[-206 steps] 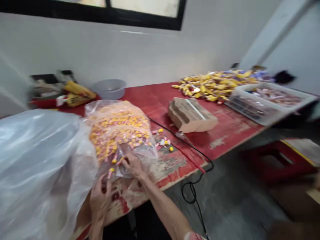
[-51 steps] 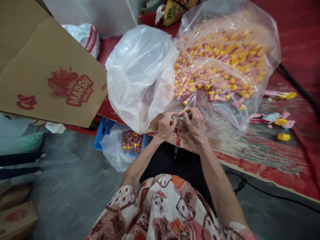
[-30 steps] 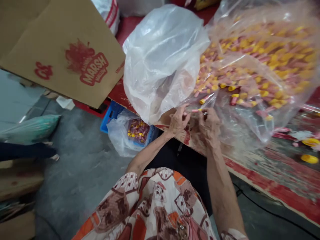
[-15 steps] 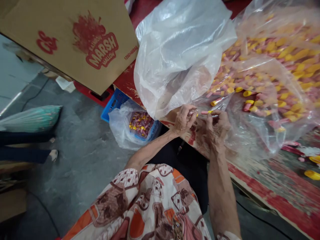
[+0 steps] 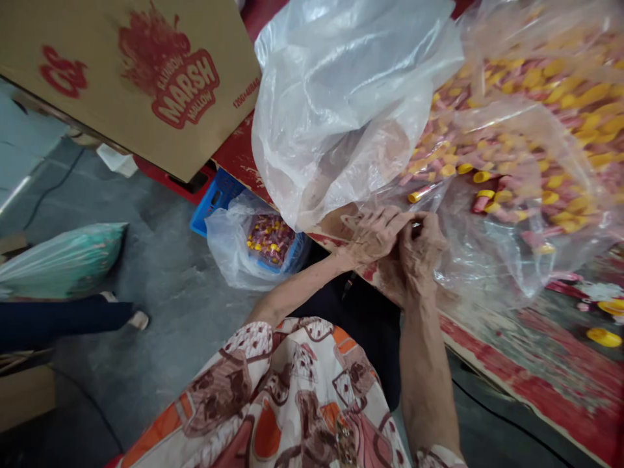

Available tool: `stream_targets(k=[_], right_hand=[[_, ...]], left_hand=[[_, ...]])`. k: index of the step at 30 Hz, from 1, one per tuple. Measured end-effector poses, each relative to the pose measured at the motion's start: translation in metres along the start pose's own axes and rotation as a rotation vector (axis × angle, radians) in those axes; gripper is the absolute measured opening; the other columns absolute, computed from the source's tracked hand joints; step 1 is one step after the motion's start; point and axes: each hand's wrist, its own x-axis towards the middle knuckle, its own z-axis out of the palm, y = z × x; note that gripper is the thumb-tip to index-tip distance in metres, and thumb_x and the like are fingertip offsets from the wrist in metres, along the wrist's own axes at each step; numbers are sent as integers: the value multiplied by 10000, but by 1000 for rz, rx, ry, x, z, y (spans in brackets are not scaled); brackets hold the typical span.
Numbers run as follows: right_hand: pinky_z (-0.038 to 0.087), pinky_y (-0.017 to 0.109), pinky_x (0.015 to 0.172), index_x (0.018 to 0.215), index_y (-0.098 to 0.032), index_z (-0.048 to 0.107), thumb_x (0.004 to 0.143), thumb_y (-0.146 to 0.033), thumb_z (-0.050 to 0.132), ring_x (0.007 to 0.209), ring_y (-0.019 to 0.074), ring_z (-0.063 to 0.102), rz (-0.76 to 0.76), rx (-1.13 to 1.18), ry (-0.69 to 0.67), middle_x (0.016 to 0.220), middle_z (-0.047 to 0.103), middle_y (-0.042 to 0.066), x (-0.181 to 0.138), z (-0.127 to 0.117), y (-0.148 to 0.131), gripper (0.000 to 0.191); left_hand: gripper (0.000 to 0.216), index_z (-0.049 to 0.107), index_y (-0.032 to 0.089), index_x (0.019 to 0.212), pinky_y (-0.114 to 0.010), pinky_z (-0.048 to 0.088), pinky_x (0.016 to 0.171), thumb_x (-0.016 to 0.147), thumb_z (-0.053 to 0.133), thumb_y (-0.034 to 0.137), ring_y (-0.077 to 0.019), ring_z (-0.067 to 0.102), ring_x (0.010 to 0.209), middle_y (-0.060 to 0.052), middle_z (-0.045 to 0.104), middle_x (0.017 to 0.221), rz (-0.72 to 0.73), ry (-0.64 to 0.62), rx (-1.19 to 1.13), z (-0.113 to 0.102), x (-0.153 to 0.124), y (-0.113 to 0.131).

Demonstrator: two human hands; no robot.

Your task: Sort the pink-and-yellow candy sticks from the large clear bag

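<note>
My left hand [image 5: 377,235] reaches across to my right hand [image 5: 422,246], and their fingertips meet above the edge of the worktable [image 5: 517,344]. Both hands are closed, fingers bent inward. The small pink tube with a yellow end, seen in my right fingers a moment earlier, is now hidden by the fingers. What my left fingers pinch cannot be made out. Just beyond the hands lie a yellow-ended tube [image 5: 420,195] and another pink tube with a yellow cap [image 5: 483,201], part of a large pile in clear plastic [image 5: 502,260].
A whitish plastic bag [image 5: 351,97] stands in front of the hands. A marshmallow carton [image 5: 195,143] is at upper left. Below, a blue crate [image 5: 209,208] and a plastic bag [image 5: 229,253] hold similar pieces. A person's leg [image 5: 73,325] and a green-filled sack [image 5: 73,257] are at left.
My left hand has moved right and its fingers now meet my right hand, covering the tube. The view has shifted slightly. The person's foot at left has moved right.
</note>
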Motion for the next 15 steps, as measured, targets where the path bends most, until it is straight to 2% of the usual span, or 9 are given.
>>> stream_targets(k=[3,8,15], right_hand=[[497,376,792,1008,-241,603,1000,-470,517,761,217,630,20,-7,1,933,747,97,0,-2,-4,246],[520,383,804,968,-252,587,1044,-505,506,759,224,634,13,-8,116,914,707,72,0,2,0,277],[539,426,812,970,-256,599,1083,-577,502,778,253,644,45,-10,155,892,669,63,2,5,10,355]], left_hand=[[393,725,153,1370,-463,503,1171,1076,467,121,-332,667,1318,-199,745,1364,-8,-34,-14,6,2,-7],[372,745,175,1329,-495,516,1187,1112,443,185,-321,692,1305,-189,760,1334,35,34,-51,7,-3,-15],[353,733,198,1346,-490,574,1164,1066,530,126,-312,719,1297,-174,775,1308,-7,3,-125,11,6,-8]])
